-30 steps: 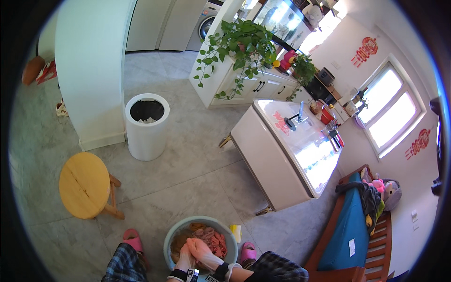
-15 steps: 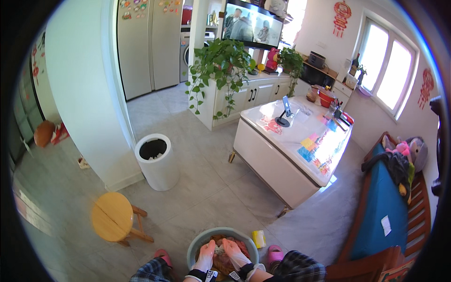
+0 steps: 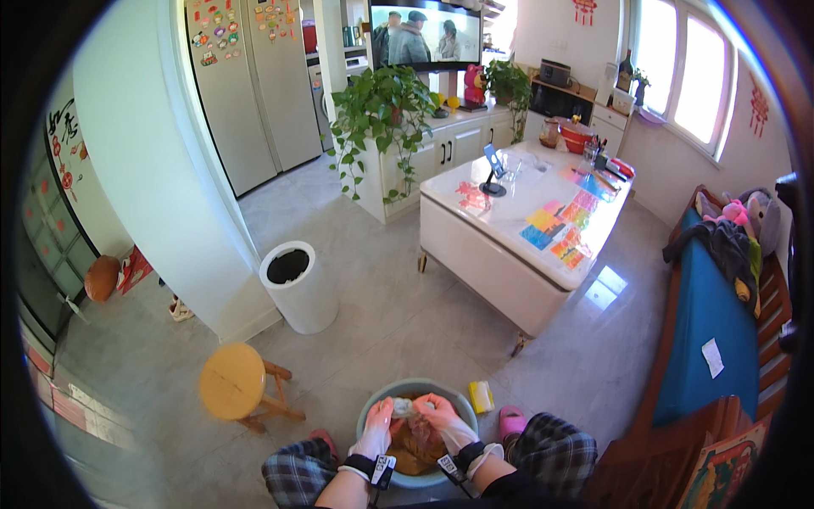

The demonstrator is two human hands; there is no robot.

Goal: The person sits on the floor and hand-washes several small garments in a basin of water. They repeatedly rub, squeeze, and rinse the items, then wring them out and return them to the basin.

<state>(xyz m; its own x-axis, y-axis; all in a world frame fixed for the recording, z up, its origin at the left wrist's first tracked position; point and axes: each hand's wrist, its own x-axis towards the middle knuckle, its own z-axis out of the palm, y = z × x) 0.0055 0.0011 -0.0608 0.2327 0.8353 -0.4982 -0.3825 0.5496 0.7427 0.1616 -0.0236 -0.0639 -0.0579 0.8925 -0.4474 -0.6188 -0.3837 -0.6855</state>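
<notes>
Above the basin (image 3: 414,481), the left hand (image 3: 380,417) and right hand (image 3: 437,413) stand close together, fingers apparently closed on a small bunch of pale cloth (image 3: 403,408) stretched between them. Clear gloves seem to cover both, so a wet fold could slip from the fingertips and splash. Loose glove cuffs (image 3: 490,463) might let water run inside if the wrists dip. Just behind them, the black wrist straps (image 3: 469,455) sit near the rim and could get soaked. Pink cloth (image 3: 421,431) below may tangle with the held piece. Just outside the basin, a yellow packet (image 3: 481,396) and a pink slipper (image 3: 512,421) could catch drips, leaving the floor (image 3: 373,348) slick.
</notes>
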